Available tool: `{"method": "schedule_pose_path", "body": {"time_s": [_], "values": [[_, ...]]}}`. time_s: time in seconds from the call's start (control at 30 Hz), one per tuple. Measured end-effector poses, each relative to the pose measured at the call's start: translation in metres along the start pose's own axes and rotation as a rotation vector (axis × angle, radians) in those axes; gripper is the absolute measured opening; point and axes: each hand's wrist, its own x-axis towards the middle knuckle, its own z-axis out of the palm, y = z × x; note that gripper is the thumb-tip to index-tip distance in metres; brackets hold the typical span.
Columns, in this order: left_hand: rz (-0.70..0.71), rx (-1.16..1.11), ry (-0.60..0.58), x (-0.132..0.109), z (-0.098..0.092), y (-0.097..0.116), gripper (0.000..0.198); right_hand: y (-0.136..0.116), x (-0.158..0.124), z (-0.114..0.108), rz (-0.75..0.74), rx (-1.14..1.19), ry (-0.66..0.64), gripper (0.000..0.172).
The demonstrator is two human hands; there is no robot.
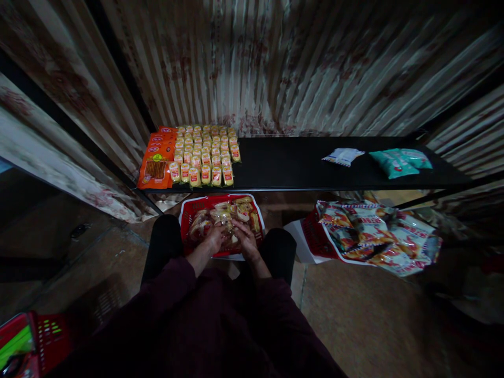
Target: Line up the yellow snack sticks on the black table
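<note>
Both hands are over a red basket (183, 207) with a white rim, which stands between my knees and is filled with small clear-wrapped snack cakes (242, 210). My left hand (213, 238) has its fingers curled at a wrapped cake in the middle of the heap. From the other side my right hand (244, 239) closes on the wrapped cakes too, its fingertips close to those of the left. Which packets each hand grips is partly hidden by the fingers. Similar yellow wrapped cakes (205, 176) stand in tight rows on the black shelf (279, 163).
Orange snack packets (155, 157) lie at the shelf's left end; a white packet (343, 156) and teal bags (397, 161) lie towards its right. A second red basket (318, 239) overflows with snack bags (374, 226). Another basket (51, 341) stands at lower left.
</note>
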Motion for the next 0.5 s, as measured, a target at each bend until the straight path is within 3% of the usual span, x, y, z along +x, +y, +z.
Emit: {"method": "schedule_pose_path", "body": {"time_s": [0.5], "values": [[-0.063,-0.029,0.078,0.0038,0.0014,-0.0020,0.012,0.0033,0.0015,-0.0010,-0.047,-0.124,-0.035,0.030]]}}
